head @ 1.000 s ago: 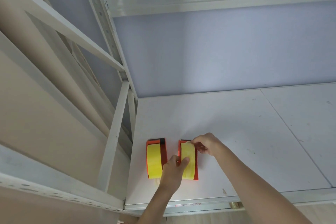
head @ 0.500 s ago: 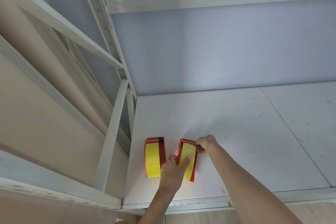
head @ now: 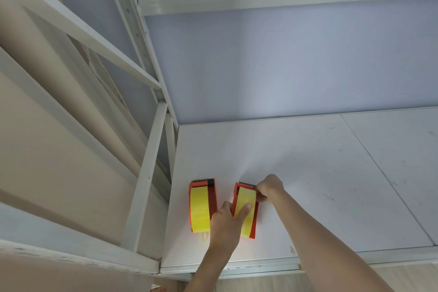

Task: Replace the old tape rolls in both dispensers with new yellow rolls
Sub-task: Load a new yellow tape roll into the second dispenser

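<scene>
White metal rack is framing a pale shelf, and both orange dispensers are lying near the shelf's front left corner, just beside each other. Left dispenser is carrying a yellow roll, untouched. Right dispenser is holding its own roll; the left hand is gripping it, thumb pressing on the tape. Right hand is pinching the dispenser's far end, perhaps the tape's loose end there.

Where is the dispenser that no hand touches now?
In the head view, the free dispenser stands on the white shelf near its left edge, just left of the held dispenser.
</scene>
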